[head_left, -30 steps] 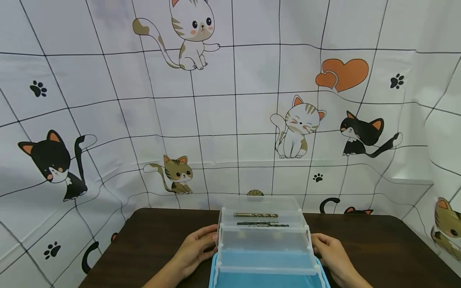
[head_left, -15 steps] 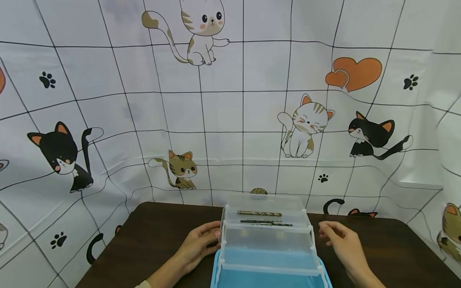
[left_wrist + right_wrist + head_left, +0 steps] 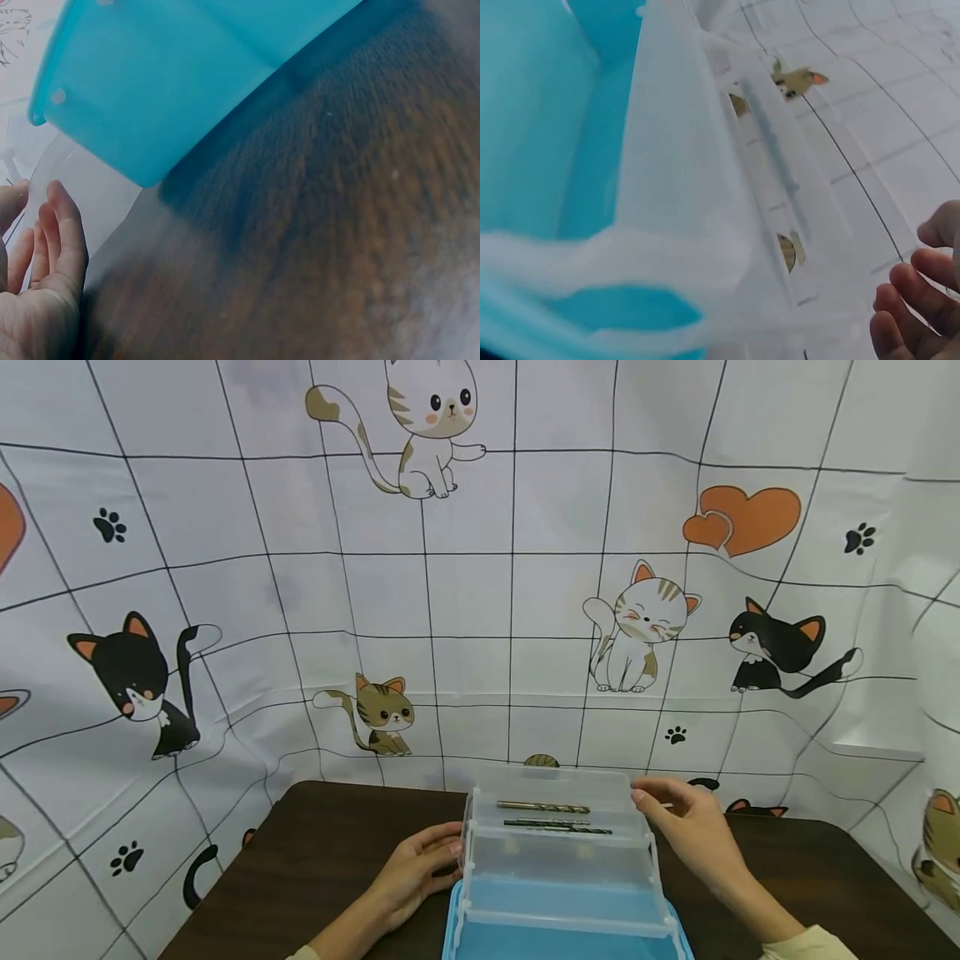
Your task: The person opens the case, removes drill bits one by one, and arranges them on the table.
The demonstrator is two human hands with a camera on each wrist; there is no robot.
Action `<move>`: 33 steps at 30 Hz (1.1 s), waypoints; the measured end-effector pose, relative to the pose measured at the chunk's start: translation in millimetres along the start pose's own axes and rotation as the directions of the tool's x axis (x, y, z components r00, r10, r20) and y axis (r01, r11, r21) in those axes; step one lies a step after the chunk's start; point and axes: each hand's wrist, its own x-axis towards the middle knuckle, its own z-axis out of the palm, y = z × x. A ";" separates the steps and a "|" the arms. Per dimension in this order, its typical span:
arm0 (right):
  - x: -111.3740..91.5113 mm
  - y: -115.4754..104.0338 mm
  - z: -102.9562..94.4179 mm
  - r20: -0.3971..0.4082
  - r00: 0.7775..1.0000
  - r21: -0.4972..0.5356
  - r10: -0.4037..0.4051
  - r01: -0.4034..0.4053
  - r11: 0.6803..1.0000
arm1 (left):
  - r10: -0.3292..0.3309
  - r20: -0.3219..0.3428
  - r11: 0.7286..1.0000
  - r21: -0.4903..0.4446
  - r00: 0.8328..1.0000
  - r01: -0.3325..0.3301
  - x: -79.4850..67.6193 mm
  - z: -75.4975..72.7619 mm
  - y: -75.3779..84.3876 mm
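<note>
Cat-print cloth [image 3: 468, 597] hangs behind your counter [image 3: 345, 831]. Blue toolbox [image 3: 570, 948] stands unfolded, drill bits [image 3: 543, 807] already in its raised clear tray [image 3: 558, 785], closing seemingly left; your left hand [image 3: 416, 872] and right hand [image 3: 693, 831], ungrasping, flank that tray.

Beside the left hand [image 3: 45, 300], the dark brown wood-grain tabletop [image 3: 322, 225] shows bluish shadow and pale glare.
</note>
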 end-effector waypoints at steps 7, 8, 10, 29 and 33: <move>15.9 -22.2 6.8 0.183 0.970 -0.038 -0.161 0.170 0.985 | 0.010 -0.001 1.000 0.003 1.000 -0.010 6.3 9.3 -2.5; 17.6 -23.9 7.0 0.206 0.961 -0.046 -0.183 0.196 0.980 | 0.013 0.001 1.000 0.003 1.000 -0.013 7.2 10.3 -2.7; 20.4 -26.9 6.7 0.251 0.943 -0.063 -0.219 0.241 0.968 | 0.017 0.003 1.000 -0.002 1.000 -0.017 8.5 11.6 -2.8; 46.8 -32.8 11.9 0.649 0.706 -0.028 -0.282 0.393 0.919 | 0.021 0.026 1.000 -0.010 0.999 -0.021 1.9 4.0 3.3; 48.9 -36.7 16.2 0.682 0.678 -0.026 -0.275 0.398 0.917 | 0.015 0.014 1.000 -0.016 1.000 -0.015 -0.3 1.9 2.3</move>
